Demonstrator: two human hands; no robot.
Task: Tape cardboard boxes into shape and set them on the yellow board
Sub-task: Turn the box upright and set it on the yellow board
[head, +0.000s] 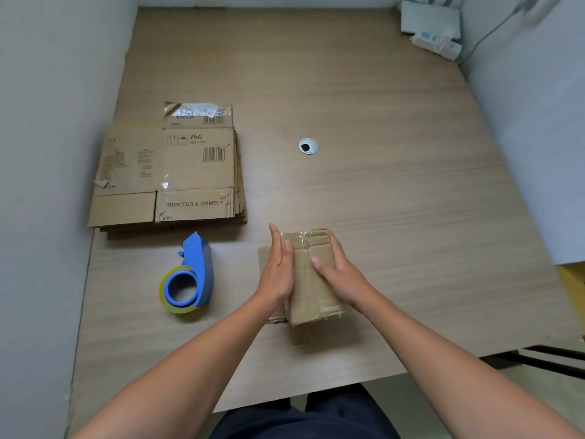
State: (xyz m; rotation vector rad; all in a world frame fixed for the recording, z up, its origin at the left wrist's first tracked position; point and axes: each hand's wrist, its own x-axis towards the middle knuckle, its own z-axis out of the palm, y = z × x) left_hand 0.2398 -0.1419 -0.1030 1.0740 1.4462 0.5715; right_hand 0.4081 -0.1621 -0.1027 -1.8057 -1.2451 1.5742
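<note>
A small cardboard box with a strip of clear tape down its top stands on the wooden table near the front edge. My left hand lies flat against its left side, fingers straight, thumb on top. My right hand presses on the box's right top, fingers straight along it. A blue tape dispenser with a roll of clear tape lies left of the box, apart from both hands. A stack of flattened cardboard boxes lies at the left. A sliver of the yellow board shows at the right edge.
The wooden table has a round cable grommet in its middle. White walls close in on the left and right. A white power strip and device sit in the far right corner. My dark trousers show below the table's front edge.
</note>
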